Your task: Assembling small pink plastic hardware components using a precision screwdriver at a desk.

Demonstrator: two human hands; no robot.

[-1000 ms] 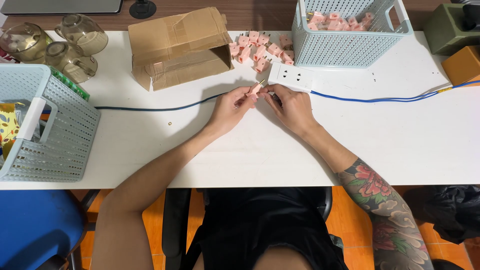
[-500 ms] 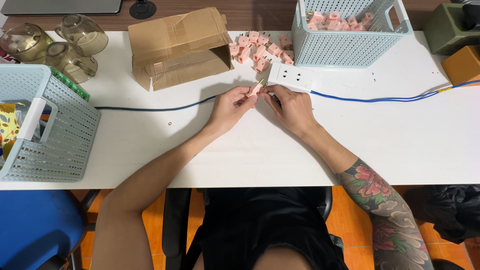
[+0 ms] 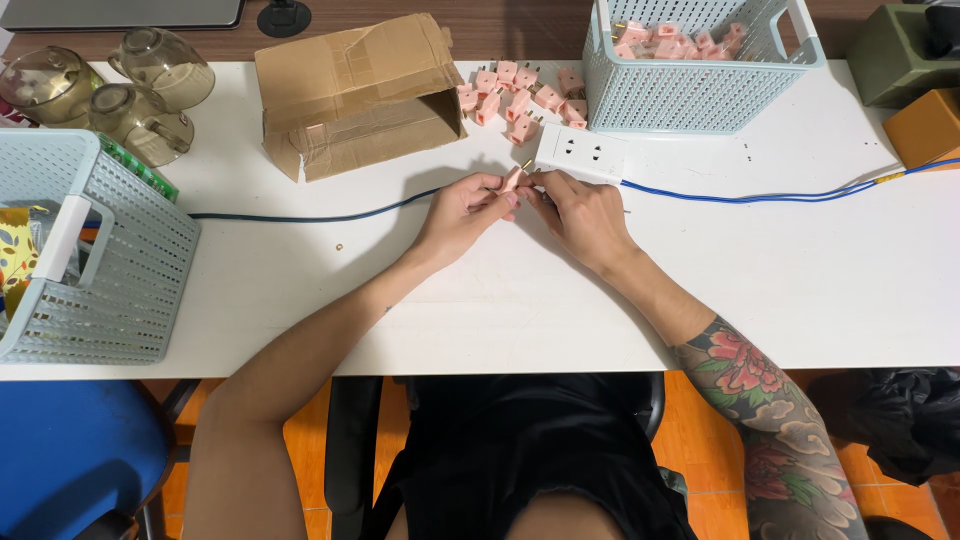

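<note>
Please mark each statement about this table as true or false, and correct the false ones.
1. Both hands meet at one small pink plug adapter. True: the left hand and the right hand hold it between them.
2. The white power strip lies inside the basket. False: it lies on the white table, in front of the light blue basket.
3. Loose pink adapters lie between the cardboard box and that basket. True.
4. The cardboard box stands upright and closed. False: it lies on its side, open.
5. Three glass cups stand at the right edge. False: they are at the far left.
</note>
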